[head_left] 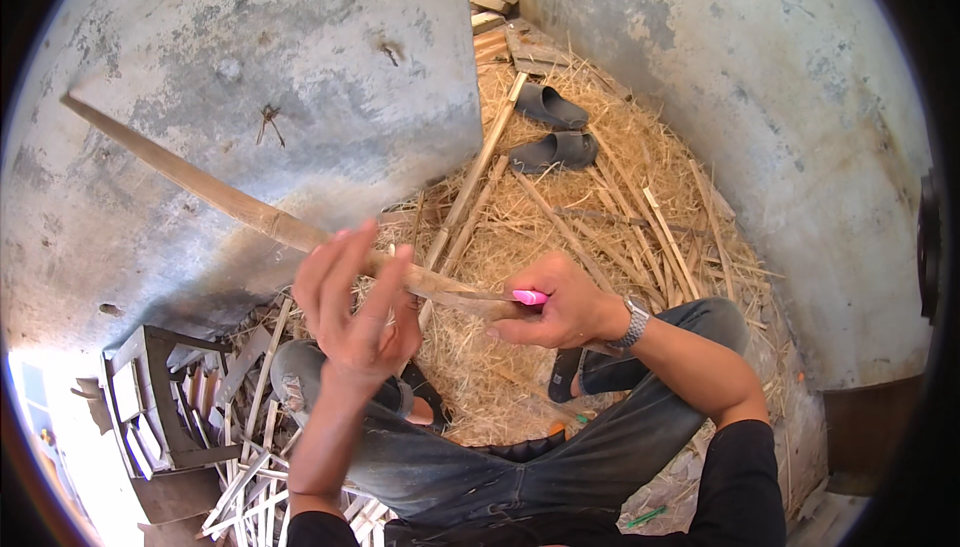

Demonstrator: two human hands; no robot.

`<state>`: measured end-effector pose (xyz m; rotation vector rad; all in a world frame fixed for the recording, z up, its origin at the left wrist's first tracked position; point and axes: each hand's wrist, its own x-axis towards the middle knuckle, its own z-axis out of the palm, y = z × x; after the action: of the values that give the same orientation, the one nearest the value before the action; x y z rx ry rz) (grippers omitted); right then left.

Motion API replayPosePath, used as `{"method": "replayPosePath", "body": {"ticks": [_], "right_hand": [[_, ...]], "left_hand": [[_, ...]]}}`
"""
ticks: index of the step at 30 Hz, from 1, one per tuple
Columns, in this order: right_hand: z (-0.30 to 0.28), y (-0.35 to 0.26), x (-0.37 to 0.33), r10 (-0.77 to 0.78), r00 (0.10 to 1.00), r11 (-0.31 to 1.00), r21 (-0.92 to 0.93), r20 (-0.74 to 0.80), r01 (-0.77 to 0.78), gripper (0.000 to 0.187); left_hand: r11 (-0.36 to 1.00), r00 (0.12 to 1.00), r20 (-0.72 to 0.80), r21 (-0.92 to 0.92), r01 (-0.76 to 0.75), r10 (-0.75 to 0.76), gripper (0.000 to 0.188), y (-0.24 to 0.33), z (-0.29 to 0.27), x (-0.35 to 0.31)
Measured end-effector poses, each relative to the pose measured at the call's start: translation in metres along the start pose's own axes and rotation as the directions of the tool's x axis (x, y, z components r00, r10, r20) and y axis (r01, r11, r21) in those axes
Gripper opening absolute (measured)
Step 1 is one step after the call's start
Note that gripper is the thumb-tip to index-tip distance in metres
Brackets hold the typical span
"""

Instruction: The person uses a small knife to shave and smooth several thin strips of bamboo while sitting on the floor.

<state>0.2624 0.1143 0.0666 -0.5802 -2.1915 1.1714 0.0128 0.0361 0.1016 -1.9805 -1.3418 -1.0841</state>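
Note:
A long split bamboo strip [225, 199] slants across from the upper left down to my right hand [560, 302]. That hand is closed round a pink-handled knife [530, 298], with the thumb against the strip's near end. From the pink handle a thin dark blade appears to run leftward along the bamboo. My left hand [362, 307] is raised at the strip's middle, its fingers spread and smeared by motion. The bamboo passes behind those fingers, and whether they touch it I cannot tell.
Straw shavings [480, 387] and bamboo sticks [570, 232] cover the floor between my legs and beyond. Two dark slippers [553, 153] lie ahead. Concrete walls [350, 67] rise on both sides. At the left a dark frame [165, 417] stands beside heaped pale strips [262, 492].

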Motion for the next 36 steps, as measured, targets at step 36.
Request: {"method": "replayPosePath", "body": {"ticks": [36], "right_hand": [[-0.042, -0.012, 0.004, 0.168, 0.702, 0.969, 0.246, -0.692, 0.010, 0.036]], "left_hand": [[-0.523, 0.488, 0.870, -0.382, 0.762, 0.074, 0.035, 0.063, 0.033, -0.097]]}}
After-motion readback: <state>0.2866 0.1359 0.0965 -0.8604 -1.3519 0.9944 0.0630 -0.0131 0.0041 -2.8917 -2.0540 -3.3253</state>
